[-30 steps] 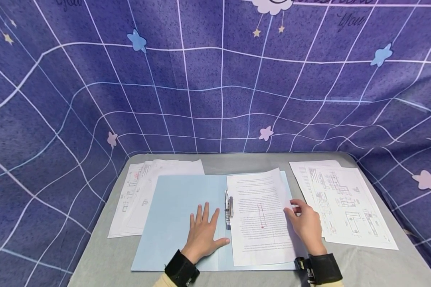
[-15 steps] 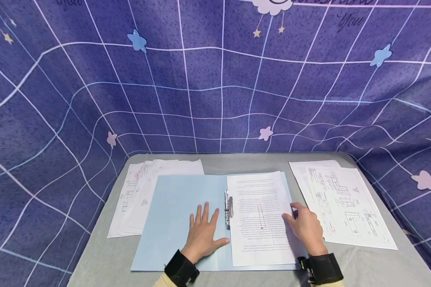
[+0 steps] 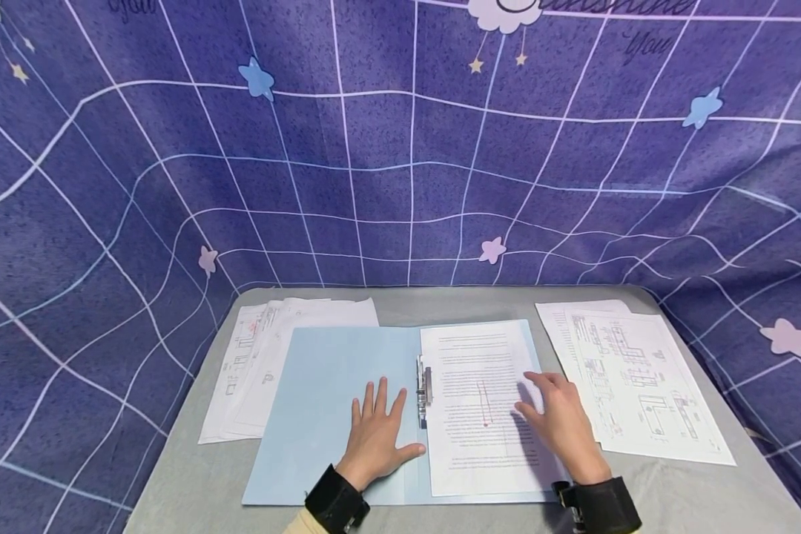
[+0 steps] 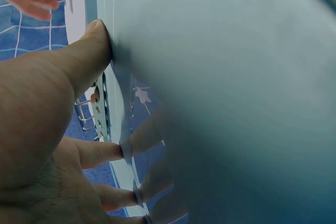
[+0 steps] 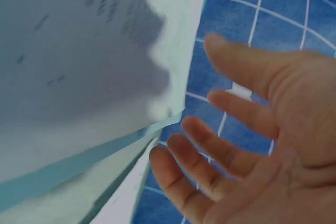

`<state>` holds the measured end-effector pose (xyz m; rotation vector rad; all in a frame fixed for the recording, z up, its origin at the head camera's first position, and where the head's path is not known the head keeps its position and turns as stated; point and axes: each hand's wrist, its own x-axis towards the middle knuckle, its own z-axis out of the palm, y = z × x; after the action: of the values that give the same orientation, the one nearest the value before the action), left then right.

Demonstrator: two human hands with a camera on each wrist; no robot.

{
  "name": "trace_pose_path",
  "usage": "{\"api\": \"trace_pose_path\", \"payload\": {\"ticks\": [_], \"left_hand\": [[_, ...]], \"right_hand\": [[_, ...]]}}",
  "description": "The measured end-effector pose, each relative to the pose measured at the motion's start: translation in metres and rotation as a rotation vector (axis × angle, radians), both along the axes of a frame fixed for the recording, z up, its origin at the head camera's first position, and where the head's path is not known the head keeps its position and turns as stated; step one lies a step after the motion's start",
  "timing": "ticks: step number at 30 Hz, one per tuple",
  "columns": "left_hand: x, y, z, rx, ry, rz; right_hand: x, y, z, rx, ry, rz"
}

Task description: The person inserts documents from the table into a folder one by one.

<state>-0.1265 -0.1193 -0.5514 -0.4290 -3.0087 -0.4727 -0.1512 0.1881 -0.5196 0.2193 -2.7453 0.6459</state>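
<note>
A light blue folder (image 3: 334,386) lies spread flat on the table. Its metal clip (image 3: 423,389) runs along the spine. Printed sheets (image 3: 467,460) with red marks cover the folder's right side, lying flat. My left hand (image 3: 377,434) rests with spread fingers on the left cover, its thumb pointing towards the spine; the left wrist view shows the thumb (image 4: 89,45) and fingertips touching the glossy cover. Above the right edge of the sheets hovers my right hand (image 3: 561,419), holding nothing. In the right wrist view its fingers (image 5: 226,150) are loosely bent and apart from the paper.
Loose sheets with drawings (image 3: 240,371) lie at the left, partly under the folder's edge. More drawing sheets (image 3: 647,386) lie to the right of the folder. The grey table (image 3: 694,497) backs onto a purple curtain (image 3: 374,185) with a grid and stars.
My right hand has let go of the sheet's right edge and moved slightly left over the page. The sheet's raised upper right corner has settled flat. My left hand has stayed put.
</note>
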Motion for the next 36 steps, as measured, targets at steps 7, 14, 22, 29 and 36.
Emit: {"api": "trace_pose_path", "payload": {"ticks": [7, 14, 22, 29, 36], "left_hand": [[0.000, 0.000, 0.001, -0.003, -0.015, -0.002], [0.001, -0.001, 0.001, 0.001, -0.025, -0.004], [0.001, -0.001, 0.001, 0.001, -0.008, -0.008], [0.000, -0.001, 0.000, -0.007, -0.018, -0.013], [-0.001, -0.002, 0.001, -0.021, -0.048, -0.022]], "right_hand": [[0.009, -0.013, -0.006, 0.093, 0.065, 0.221], [0.017, -0.020, -0.018, 0.112, -0.029, 0.236], [0.019, -0.025, -0.021, 0.144, -0.057, 0.225], [0.020, -0.026, -0.022, 0.175, -0.042, 0.218], [0.020, -0.028, -0.021, 0.196, -0.064, 0.197]]}}
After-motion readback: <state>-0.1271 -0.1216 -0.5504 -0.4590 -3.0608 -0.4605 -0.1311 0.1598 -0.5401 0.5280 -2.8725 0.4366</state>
